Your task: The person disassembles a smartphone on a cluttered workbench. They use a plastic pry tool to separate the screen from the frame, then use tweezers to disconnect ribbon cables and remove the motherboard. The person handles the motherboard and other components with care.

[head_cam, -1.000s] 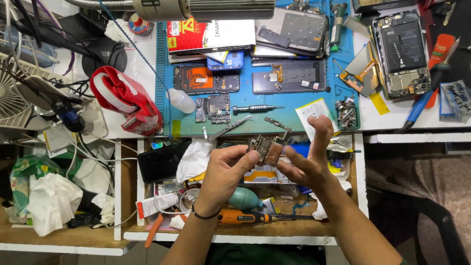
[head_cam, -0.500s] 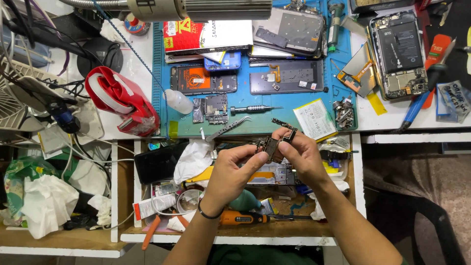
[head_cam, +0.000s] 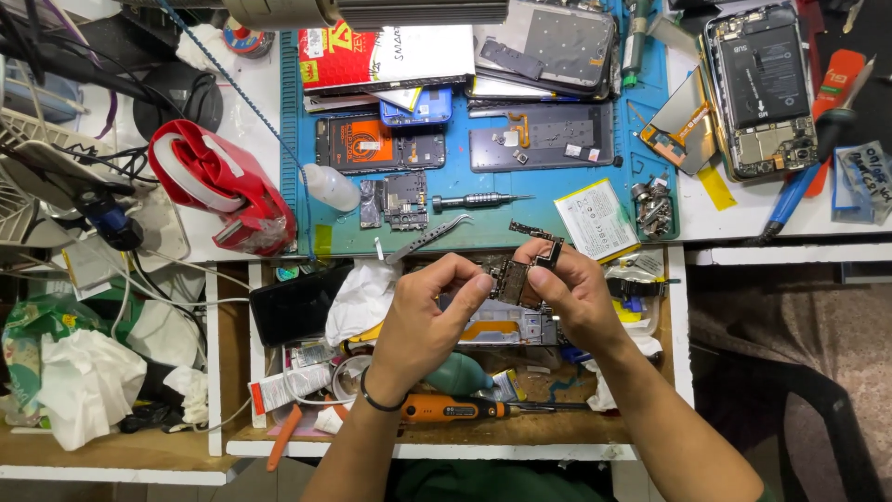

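Note:
Both my hands hold a small phone circuit board [head_cam: 517, 279] above the open drawer. My left hand [head_cam: 426, 314] pinches its left end between thumb and fingers. My right hand [head_cam: 571, 290] grips its right side, fingers curled over the top edge. A black band sits on my left wrist. Just beyond the hands, on the blue work mat [head_cam: 297, 167], lie metal tweezers [head_cam: 429, 238] and a small screwdriver [head_cam: 478, 199].
The mat carries several opened phones, a loose circuit board [head_cam: 395, 200], a white battery [head_cam: 595, 218] and a small bottle [head_cam: 332, 187]. A red tape dispenser [head_cam: 223, 191] stands left. The drawer holds an orange-handled screwdriver [head_cam: 455, 407], a green blower bulb [head_cam: 459, 376], tissues and clutter.
My right hand, open beside the board a second ago, has closed on it. Both hands have drawn together around the board near the mat's front edge.

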